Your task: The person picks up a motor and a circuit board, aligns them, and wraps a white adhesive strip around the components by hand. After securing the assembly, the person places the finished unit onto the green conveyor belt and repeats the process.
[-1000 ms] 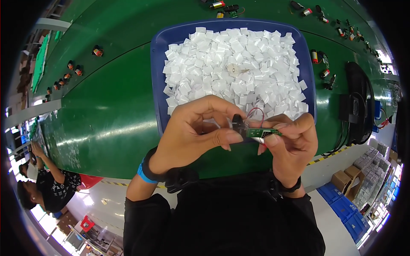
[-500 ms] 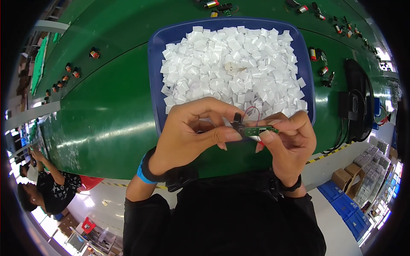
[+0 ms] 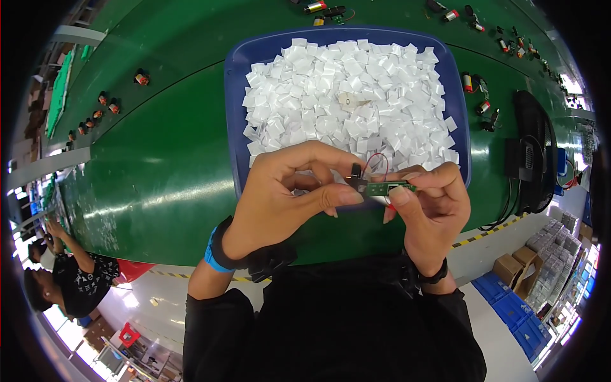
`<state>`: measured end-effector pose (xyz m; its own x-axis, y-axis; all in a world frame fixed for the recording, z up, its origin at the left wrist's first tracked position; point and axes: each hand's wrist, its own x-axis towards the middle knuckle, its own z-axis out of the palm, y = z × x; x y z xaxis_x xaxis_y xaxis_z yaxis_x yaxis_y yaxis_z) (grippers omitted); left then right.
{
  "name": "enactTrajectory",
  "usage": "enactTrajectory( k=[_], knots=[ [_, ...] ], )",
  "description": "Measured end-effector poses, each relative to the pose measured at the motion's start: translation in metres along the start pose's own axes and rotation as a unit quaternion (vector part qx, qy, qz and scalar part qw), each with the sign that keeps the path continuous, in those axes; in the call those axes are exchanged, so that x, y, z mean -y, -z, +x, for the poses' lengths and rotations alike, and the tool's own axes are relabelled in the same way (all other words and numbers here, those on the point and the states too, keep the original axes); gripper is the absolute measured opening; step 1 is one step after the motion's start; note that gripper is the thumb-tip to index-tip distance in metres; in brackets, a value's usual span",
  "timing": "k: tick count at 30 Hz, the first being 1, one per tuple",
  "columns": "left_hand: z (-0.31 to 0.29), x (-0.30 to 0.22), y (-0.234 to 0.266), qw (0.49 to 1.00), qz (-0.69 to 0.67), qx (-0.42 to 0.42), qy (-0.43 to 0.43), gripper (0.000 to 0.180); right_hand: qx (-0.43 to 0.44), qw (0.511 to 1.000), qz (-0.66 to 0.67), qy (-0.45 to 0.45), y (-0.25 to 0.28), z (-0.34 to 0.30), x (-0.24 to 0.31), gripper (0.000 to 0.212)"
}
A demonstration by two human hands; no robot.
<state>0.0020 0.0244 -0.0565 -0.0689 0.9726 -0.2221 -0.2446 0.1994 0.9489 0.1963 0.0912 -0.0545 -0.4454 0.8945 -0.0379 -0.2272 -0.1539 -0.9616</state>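
Note:
A small green circuit board (image 3: 377, 189) is held between my two hands, over the near edge of a blue tray. At its left end sits a black plastic piece (image 3: 356, 170), pinched between the thumb and fingers of my left hand (image 3: 277, 204). My right hand (image 3: 438, 207) grips the board's right end with thumb and forefinger. A thin red wire (image 3: 377, 155) loops up from the board. Something red shows beneath it, mostly covered by my right fingers. Behind my hands, the blue tray (image 3: 234, 121) is heaped with small white squares (image 3: 344, 70).
Orange-and-black parts (image 3: 141, 77) lie scattered at the left of the green table (image 3: 172, 140). Several red-and-silver cylinders with wires (image 3: 468, 81) lie at the right, near a black mesh-like object (image 3: 534, 153). Another person (image 3: 76, 280) is at the far left.
My hands keep their hold on the board and its black piece, which have shifted slightly up and tilted a little. The tray appears slightly farther right in view.

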Motion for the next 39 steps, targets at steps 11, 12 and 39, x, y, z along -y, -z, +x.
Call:
enactTrajectory(
  k=[11,12,39],
  knots=[
    [-0.001,0.002,-0.002,1.000,-0.003,-0.011,-0.017,0.029,-0.024,1.000,0.018,0.003,-0.006,0.000,0.001,0.024],
    [-0.001,0.002,-0.001,1.000,-0.008,-0.011,-0.015,0.028,-0.020,1.000,0.016,0.005,-0.005,0.000,0.001,0.024],
    [0.000,0.004,0.000,1.000,-0.019,-0.012,-0.010,0.029,0.010,0.999,-0.037,0.018,0.004,0.001,-0.002,0.026]
  ],
)
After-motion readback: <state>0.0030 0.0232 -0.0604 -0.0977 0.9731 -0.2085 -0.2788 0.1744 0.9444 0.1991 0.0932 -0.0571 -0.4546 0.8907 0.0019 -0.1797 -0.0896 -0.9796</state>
